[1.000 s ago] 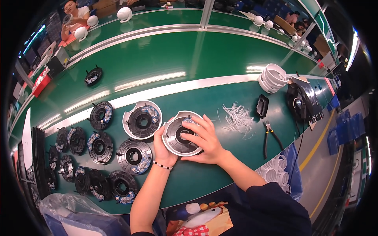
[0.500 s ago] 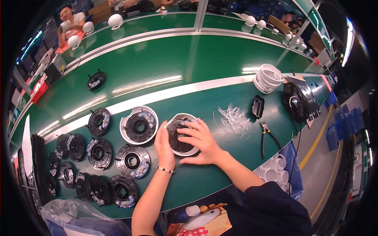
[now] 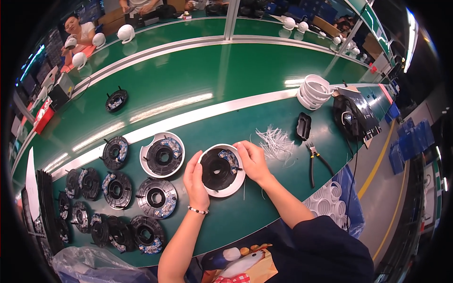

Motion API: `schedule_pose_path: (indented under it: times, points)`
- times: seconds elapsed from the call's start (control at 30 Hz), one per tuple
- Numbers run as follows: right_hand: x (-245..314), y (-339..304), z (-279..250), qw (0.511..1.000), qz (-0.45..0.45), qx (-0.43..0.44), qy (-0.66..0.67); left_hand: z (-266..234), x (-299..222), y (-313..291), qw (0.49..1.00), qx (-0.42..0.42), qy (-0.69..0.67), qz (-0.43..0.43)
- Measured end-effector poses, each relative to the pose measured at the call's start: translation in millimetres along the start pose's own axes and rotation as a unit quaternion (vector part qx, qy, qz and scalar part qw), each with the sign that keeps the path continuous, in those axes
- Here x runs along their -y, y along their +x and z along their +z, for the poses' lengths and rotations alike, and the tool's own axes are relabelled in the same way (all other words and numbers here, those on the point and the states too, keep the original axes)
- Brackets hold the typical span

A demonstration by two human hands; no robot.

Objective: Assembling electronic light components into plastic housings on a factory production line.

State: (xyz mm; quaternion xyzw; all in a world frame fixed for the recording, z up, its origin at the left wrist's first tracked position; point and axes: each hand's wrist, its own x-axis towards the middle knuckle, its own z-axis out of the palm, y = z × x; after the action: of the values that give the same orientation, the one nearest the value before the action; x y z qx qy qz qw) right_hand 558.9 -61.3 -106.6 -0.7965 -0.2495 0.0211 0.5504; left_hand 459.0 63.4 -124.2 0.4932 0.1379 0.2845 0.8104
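Between my two hands is a round white housing (image 3: pixel 240 182) with a black disc assembly (image 3: pixel 214 176) seated inside it. A blue circuit board (image 3: pixel 229 159) curves along the disc's upper right. My left hand (image 3: pixel 195 183) is closed round the housing's left rim, and a beaded bracelet circles that wrist. On the upper right rim my right hand (image 3: pixel 253 161) grips the same housing. Beside it on the left rests a second white housing (image 3: pixel 146 173), also with a black disc inside. Several loose black discs with boards (image 3: pixel 117 188) lie further left.
White cable ties (image 3: pixel 276 144) are scattered right of my hands. Near them lie a black tray (image 3: pixel 303 126) and cutting pliers (image 3: pixel 312 165). Stacked white rings (image 3: pixel 314 92) stand behind. More white rings (image 3: pixel 325 203) fill a bin at the front right. People sit across the green conveyor belt (image 3: pixel 188 70).
My right hand has moved from over the disc to the housing's right rim, uncovering the disc and its board. The housing sits slightly lower and further right, its face now more visible.
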Motion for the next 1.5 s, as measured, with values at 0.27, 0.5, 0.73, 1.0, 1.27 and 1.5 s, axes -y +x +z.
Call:
schedule_pose_path:
  times: [0.27,0.5,0.73,1.0,1.27,1.5]
  points:
    - [3,-6,6,0.999,-0.033,0.017,-0.006,0,-3,-13,0.995,0.025,0.072,0.071]
    - [1,-7,-4,0.998,-0.058,-0.004,0.020,16,-17,-17,0.977,0.053,0.166,0.120]
    - [-2,-5,9,0.996,0.000,0.032,0.080,0,-2,-2,0.998,-0.016,-0.005,-0.061]
    - [1,-5,3,0.973,0.047,0.100,0.201,1,-19,-1,0.947,0.079,-0.228,-0.215]
    - [17,-12,0,0.992,-0.063,0.069,0.084,-2,-15,0,0.884,0.124,-0.351,-0.281]
    - [45,-19,-10,0.951,-0.249,0.151,-0.104,3,-18,0,0.895,0.103,-0.325,-0.287]
